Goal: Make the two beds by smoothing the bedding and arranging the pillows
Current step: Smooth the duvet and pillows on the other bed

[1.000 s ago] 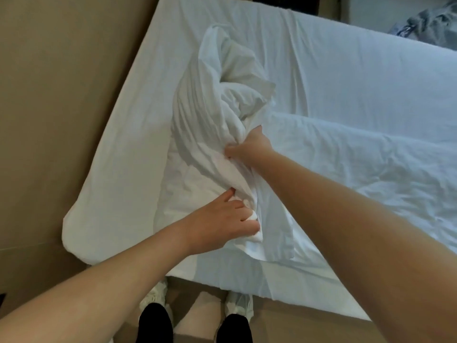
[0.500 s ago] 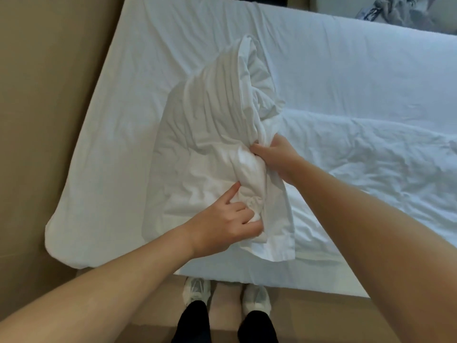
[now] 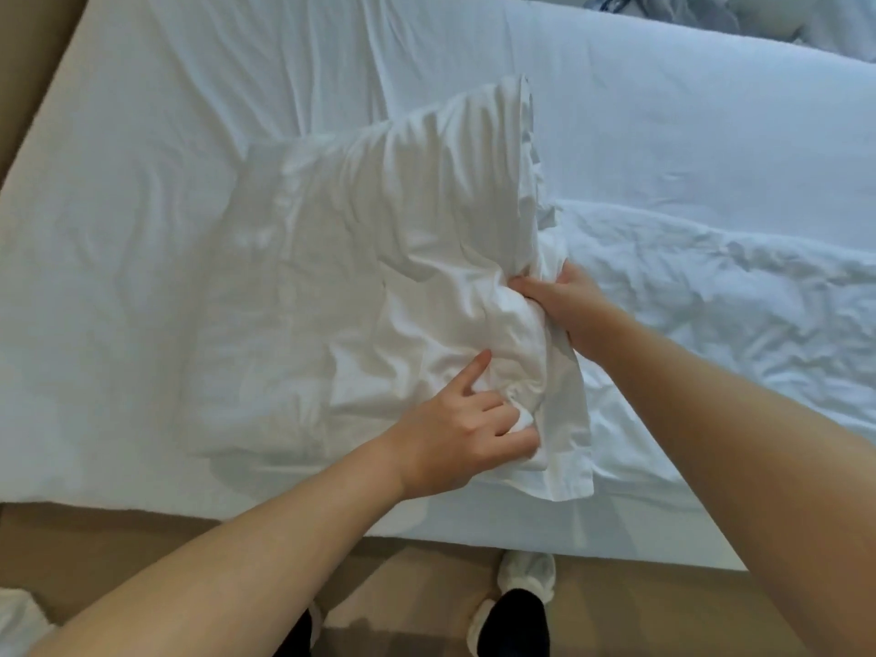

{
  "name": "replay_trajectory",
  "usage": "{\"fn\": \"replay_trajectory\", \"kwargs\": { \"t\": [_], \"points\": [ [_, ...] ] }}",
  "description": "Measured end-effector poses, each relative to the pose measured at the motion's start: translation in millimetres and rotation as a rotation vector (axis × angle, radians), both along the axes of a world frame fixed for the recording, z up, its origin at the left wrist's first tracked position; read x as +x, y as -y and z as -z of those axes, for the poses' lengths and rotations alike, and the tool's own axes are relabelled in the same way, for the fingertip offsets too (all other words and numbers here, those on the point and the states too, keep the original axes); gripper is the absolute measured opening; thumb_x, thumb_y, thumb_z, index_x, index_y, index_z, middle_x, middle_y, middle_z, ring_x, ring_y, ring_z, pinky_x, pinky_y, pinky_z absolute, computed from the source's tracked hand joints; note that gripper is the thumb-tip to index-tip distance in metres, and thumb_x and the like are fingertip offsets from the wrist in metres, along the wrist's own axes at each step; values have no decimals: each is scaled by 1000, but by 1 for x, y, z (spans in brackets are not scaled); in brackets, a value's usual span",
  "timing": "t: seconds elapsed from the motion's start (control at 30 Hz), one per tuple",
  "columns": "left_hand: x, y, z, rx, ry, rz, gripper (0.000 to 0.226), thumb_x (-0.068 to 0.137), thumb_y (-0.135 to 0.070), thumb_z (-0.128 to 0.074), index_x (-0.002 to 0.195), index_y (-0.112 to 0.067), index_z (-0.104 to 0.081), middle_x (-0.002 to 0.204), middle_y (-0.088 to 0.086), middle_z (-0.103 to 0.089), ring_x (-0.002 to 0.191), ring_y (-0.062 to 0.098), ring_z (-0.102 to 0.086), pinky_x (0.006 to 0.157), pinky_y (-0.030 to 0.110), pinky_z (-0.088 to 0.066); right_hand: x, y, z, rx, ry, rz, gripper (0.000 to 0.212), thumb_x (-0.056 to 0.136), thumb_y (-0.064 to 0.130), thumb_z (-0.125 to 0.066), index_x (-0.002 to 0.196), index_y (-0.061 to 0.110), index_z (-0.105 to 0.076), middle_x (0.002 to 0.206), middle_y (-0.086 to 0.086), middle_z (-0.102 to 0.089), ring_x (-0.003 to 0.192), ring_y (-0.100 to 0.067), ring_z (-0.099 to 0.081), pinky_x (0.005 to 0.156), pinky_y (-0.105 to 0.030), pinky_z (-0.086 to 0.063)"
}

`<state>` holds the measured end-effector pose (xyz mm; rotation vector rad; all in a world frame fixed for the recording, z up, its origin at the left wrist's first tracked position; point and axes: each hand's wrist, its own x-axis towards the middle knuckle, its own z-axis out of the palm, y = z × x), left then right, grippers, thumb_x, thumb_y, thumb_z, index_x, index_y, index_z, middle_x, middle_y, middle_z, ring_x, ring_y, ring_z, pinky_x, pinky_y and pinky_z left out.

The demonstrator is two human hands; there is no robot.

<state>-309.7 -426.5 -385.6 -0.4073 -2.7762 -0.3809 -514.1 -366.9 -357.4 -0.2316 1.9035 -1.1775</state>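
You stand at the side of a bed (image 3: 166, 111), both arms reaching over a white pillow (image 3: 379, 258) that lies on the fitted sheet, close to the mattress edge nearest you. The pillow is plump and heavily creased. Its far right corner stands up in a ridge, while its left half lies flatter against the sheet.

Along the pillow's right side the case is gathered into thick folds, and a loose flap of pillowcase (image 3: 564, 457) hangs off the near right corner toward the mattress edge.

Your left grip (image 3: 455, 433) is at the pillow's near right corner. Its fingers are curled into a bunch of white cloth, with the forefinger stretched out along the fabric.

Your right grip (image 3: 564, 305) pinches the pillow's right edge farther from you, thumb on top of the folds and fingers tucked behind them.

To the right of the pillow and touching its gathered edge, a rumpled white duvet (image 3: 734, 301) spreads across the bed. Beyond the pillow, the sheet shows long shallow wrinkles. Well beyond it, at the far right, a heap of grey-blue fabric (image 3: 663, 7) is only partly visible.

Below the pillow, past the mattress edge, a white shoe (image 3: 526, 576) shows on a tan floor (image 3: 118, 538).
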Motion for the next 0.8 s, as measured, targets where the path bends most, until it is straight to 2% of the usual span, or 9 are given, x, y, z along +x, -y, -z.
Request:
{"fn": "replay_trajectory", "kwargs": {
  "t": [0.1,0.2,0.33,0.43,0.47,0.53,0.63,0.7,0.8],
  "points": [
    [-35,-56,27,13,248,80,57,76,-4,-52,131,-20,-42,88,1,-54,85,23,-56,113,60,-25,-34,-60,36,26,26,63,44,78,14,-73,121,19,-63,107,-3,-73,98,-18,-71,83,-37,-56],
    [-48,-88,64,-34,597,87,93,79,-31,-61,151,-19,-3,123,3,-51,121,25,-47,117,60,-12,-42,-94,84,33,184,138,42,80,22,-69,120,19,-57,110,-9,-70,92,-18,-71,79,-36,-56],
    [-34,-69,93,-108,594,-167,74,83,-41,-52,147,-13,-30,145,8,-47,138,27,-39,113,56,-28,-30,-97,123,55,271,160,77,74,52,-78,136,22,-43,123,-5,-66,107,-22,-68,90,-43,-56],
    [-24,-26,98,-116,594,-323,68,87,-42,-37,149,-14,-34,156,11,-33,144,28,-31,112,59,-29,-37,-81,124,-20,290,364,108,63,73,-74,150,25,-30,142,-3,-53,122,-20,-59,106,-45,-45],
    [-26,-11,98,-106,596,-378,68,87,-43,-35,150,-15,-34,157,11,-31,145,29,-30,111,60,-29,-43,-72,120,-26,197,422,109,67,74,-69,154,26,-22,152,-3,-41,133,-20,-48,114,-41,-35],
    [-38,18,97,-89,609,-482,69,88,-45,-33,151,-15,-31,158,13,-29,144,32,-29,110,62,-29,-50,-50,100,126,-193,350,84,91,53,-53,157,25,-10,162,-3,-19,147,-19,-24,118,-28,-16],
    [-70,61,97,-91,625,-632,69,95,-49,-20,156,-19,-14,163,10,-8,150,32,-9,114,61,-16,-49,-16,91,381,-783,-100,69,98,44,-40,156,31,-5,165,1,2,151,-24,2,118,-53,-6],
    [-87,91,106,-119,634,-703,69,95,-52,-21,156,-25,-2,164,5,6,150,30,6,114,63,-4,-49,2,112,462,-890,-299,70,97,51,-37,155,37,-2,164,1,12,150,-30,13,114,-63,-5],
    [-98,136,139,-211,581,-699,69,92,-59,-16,156,-33,-5,164,5,3,150,32,4,109,70,0,-62,14,165,614,-979,-375,71,94,58,-31,154,40,2,163,-3,15,148,-37,16,113,-69,-5]
  ]
}}
